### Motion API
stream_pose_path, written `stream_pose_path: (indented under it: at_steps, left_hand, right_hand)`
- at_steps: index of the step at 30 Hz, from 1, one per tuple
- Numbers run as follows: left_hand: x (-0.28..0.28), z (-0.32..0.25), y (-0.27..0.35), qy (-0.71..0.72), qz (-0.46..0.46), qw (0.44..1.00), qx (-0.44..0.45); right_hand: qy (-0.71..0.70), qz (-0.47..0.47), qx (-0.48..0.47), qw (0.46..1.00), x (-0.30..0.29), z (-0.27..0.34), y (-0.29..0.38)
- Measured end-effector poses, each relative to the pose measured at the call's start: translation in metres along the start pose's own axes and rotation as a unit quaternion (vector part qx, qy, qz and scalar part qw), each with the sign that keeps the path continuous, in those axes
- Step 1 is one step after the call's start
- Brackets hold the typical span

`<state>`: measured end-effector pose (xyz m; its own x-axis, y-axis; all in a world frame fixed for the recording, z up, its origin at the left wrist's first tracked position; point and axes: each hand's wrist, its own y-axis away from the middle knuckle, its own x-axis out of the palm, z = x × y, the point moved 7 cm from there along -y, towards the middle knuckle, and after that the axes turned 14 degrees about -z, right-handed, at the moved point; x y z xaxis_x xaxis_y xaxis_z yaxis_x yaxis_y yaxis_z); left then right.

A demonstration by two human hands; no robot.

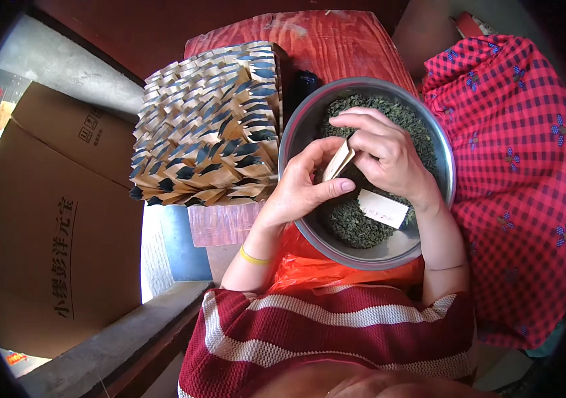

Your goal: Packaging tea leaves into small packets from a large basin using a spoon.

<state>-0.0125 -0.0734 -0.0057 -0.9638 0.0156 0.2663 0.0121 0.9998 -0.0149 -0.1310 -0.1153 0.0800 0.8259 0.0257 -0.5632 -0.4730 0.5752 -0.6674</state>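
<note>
Both of my hands are over a wide metal bowl [372, 261] of dried, dark green, curled leaves [362, 229]. My left hand [302, 181] grips a small, pale folded paper packet [338, 163] between thumb and fingers, tilted. The curled fingers of my right hand [385, 147] are against the packet's upper end, and whether they pinch anything is hidden. Below my right hand, a white paper slip [383, 208] with writing lies on the leaves. At the left stand rows of many similar small paper packets [208, 129] with dark tips, packed tightly together.
The packets and bowl rest on a red wooden table [342, 45]. A dark rounded object [306, 79] sits between them. Orange plastic [302, 271] lies under the bowl. A large cardboard box [59, 214] stands left. Red checked cloth [506, 189] hangs right, beside my right arm.
</note>
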Motion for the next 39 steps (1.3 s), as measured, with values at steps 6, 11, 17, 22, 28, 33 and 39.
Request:
stream_pose_path:
  at_steps: [6, 11, 17, 22, 28, 33, 39]
  left_hand:
    - [-0.004, -0.002, 0.000, 0.075, -0.024, 0.997, -0.016]
    - [-0.007, 0.001, 0.001, 0.038, -0.042, 0.998, -0.002]
    - [-0.011, -0.003, 0.003, 0.051, -0.047, 0.998, 0.010]
    - [-0.013, -0.004, 0.004, 0.021, -0.057, 0.998, 0.035]
    - [-0.010, -0.011, 0.003, 0.022, -0.061, 0.997, 0.047]
    - [-0.013, -0.010, 0.003, 0.030, -0.067, 0.996, 0.047]
    - [-0.012, -0.011, 0.002, 0.021, -0.083, 0.994, 0.068]
  right_hand:
    - [-0.009, 0.023, 0.006, 1.000, 0.001, -0.001, -0.001]
    - [-0.155, 0.112, 0.118, 0.974, 0.010, -0.007, 0.008]
    - [-0.261, 0.131, 0.134, 0.947, 0.008, -0.005, 0.005]
    - [-0.263, 0.116, 0.223, 0.931, 0.016, -0.011, 0.009]
    - [-0.256, 0.093, 0.157, 0.949, 0.013, -0.007, 0.006]
    - [-0.252, 0.100, 0.196, 0.942, 0.015, -0.009, 0.007]
    - [-0.236, 0.081, 0.189, 0.950, 0.016, -0.009, 0.008]
